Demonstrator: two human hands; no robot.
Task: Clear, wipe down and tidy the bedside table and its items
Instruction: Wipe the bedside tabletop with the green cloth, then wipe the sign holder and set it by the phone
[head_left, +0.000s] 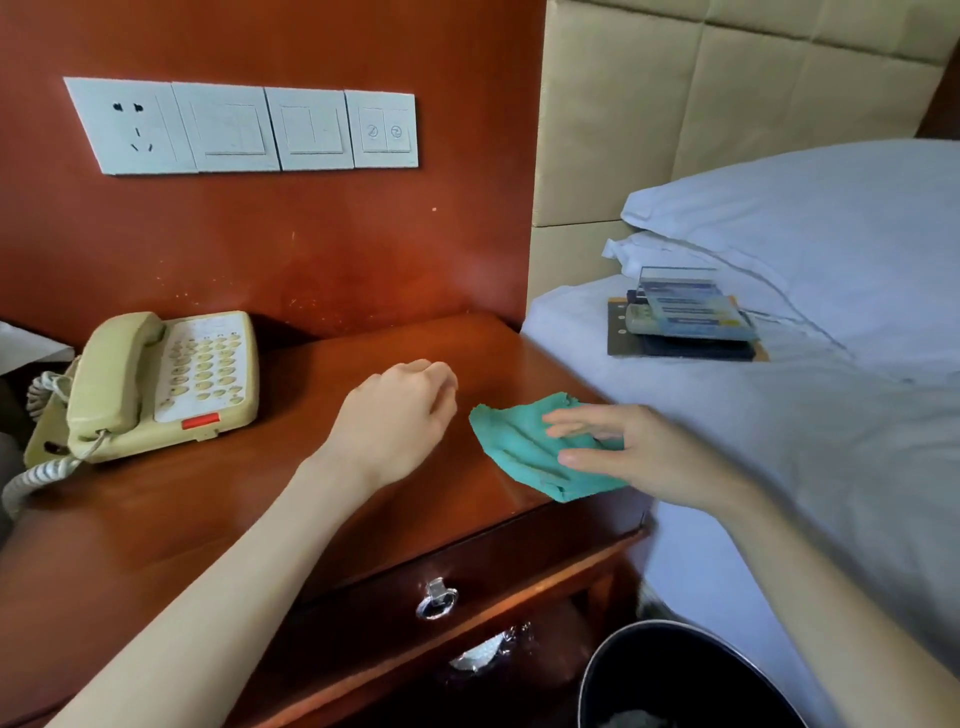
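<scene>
A green cloth lies crumpled on the front right corner of the reddish wooden bedside table. My right hand is over the cloth's right part with its fingers stretched out straight. My left hand hovers over the middle of the tabletop, just left of the cloth, with its fingers loosely curled and nothing in it. A cream corded telephone stands at the table's left. A stack of cards, a remote and a dark folder lies on the bed beside the table.
A white bed with pillows borders the table on the right. A black waste bin stands below at the front right. The table's drawer has a metal ring pull. A row of wall switches and a socket sits above.
</scene>
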